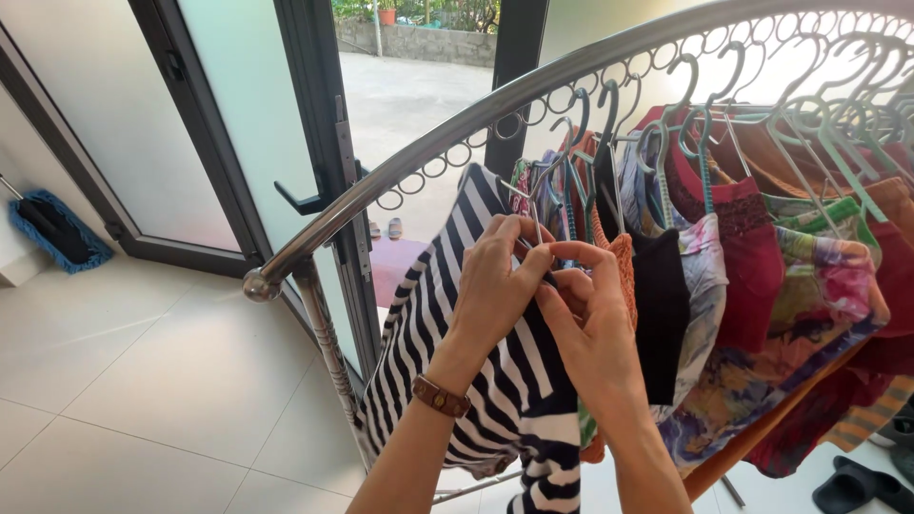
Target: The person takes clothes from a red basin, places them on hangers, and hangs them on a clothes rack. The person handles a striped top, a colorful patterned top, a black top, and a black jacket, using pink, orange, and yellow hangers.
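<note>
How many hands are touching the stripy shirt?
2: the left hand grips the top of the stripy shirt, and the right hand pinches it just beside, near a hanger.

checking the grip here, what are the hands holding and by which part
Both hands, left and right, pinch the black-and-white striped garment at its top edge, where it meets a thin wire hanger on the rack.

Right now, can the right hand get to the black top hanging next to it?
Probably yes. The right hand sits just beside the black top, with nothing between them, though its fingers are busy at the striped shirt.
</note>
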